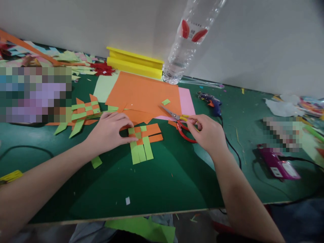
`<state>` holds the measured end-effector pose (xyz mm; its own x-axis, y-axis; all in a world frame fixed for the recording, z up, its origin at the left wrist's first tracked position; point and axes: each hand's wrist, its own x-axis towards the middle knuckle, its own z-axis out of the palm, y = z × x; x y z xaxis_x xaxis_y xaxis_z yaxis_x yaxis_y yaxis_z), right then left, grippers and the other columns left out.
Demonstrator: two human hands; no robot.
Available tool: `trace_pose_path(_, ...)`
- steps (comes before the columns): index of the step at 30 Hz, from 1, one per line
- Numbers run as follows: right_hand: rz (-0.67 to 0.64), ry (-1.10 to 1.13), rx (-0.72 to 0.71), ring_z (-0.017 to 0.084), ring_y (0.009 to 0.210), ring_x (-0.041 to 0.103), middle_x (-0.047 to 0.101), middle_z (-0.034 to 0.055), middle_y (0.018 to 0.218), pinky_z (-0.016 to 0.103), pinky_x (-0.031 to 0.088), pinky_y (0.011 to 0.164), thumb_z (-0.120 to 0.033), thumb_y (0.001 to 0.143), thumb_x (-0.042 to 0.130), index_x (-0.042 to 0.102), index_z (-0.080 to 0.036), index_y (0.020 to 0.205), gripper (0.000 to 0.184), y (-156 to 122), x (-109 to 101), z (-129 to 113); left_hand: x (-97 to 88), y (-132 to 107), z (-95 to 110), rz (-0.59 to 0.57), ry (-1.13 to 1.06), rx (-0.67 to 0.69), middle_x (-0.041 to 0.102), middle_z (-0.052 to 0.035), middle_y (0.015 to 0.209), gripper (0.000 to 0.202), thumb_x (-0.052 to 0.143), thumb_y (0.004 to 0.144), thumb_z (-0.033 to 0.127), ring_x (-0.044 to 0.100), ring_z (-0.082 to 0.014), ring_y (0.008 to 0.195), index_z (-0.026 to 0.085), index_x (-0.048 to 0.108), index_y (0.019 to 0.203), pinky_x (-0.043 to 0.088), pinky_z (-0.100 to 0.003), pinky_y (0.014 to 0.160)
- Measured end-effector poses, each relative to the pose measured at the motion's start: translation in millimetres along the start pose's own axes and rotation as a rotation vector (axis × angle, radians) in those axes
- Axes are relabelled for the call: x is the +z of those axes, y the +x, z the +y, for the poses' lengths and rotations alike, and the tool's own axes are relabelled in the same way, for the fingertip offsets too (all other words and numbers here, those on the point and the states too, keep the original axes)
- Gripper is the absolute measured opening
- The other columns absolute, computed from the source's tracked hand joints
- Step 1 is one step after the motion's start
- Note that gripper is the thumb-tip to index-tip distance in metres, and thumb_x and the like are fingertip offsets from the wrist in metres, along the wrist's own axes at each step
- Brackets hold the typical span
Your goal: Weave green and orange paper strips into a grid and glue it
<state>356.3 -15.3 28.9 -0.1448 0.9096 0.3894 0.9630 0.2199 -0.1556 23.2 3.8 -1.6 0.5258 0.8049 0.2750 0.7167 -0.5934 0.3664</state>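
Note:
A small woven patch of orange and light green paper strips (143, 141) lies on the green table (162, 182). My left hand (110, 130) rests on its left edge, fingers curled and pressing the strips down. My right hand (206, 131) is closed around the red handles of a pair of scissors (177, 121), whose blades point left over a large orange sheet (144, 94).
A finished woven piece (84, 113) lies left. A clear plastic bottle (187, 40) and yellow folded paper (135, 62) stand by the wall. A blue glue gun (211, 103), a purple device (277, 165) with cables, a pink sheet (186, 101) and paper scraps lie around.

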Motion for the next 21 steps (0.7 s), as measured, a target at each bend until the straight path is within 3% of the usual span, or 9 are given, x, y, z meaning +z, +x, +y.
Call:
trace_pose_path(8,-0.009,0.021,-0.023,0.017,0.069,0.063,0.070,0.0056,0.085,0.030,0.044,0.060,-0.032,0.091,0.053,0.068,-0.019,0.100,0.022,0,2,2,0.1,5,-1,-0.049,-0.173,-0.082,0.067,-0.0008,0.075,0.046,0.060,0.079,0.069,0.060,-0.0194,0.071,0.023,0.061,0.081,0.038,-0.046,0.090)
trace_pose_path(13,-0.024,0.005,-0.027,0.017,0.067,0.062,0.070,0.0051,0.084,0.029,0.042,0.056,-0.031,0.090,0.054,0.069,-0.019,0.100,0.022,1,5,6,-2.8,6,1,-0.127,-0.438,-0.251,0.067,-0.0013,0.069,0.041,0.067,0.075,0.063,0.059,-0.0164,0.061,0.022,0.061,0.077,0.048,-0.032,0.062)
trace_pose_path(17,-0.004,0.001,-0.040,0.015,0.064,0.060,0.070,0.0044,0.081,0.027,0.040,0.055,-0.030,0.089,0.056,0.069,-0.018,0.099,0.020,1,8,8,-9.4,8,5,-0.057,-0.536,-0.387,0.071,-0.0024,0.078,0.043,0.074,0.066,0.059,0.066,-0.0181,0.070,0.021,0.064,0.084,0.053,-0.030,0.065)
trace_pose_path(21,0.019,0.006,-0.056,0.014,0.063,0.059,0.070,0.0039,0.081,0.026,0.040,0.056,-0.029,0.089,0.057,0.069,-0.018,0.098,0.019,1,10,11,-15.0,10,11,-0.006,-0.558,-0.453,0.070,-0.0011,0.073,0.035,0.076,0.064,0.052,0.064,-0.0164,0.066,0.021,0.067,0.076,0.052,-0.028,0.063)
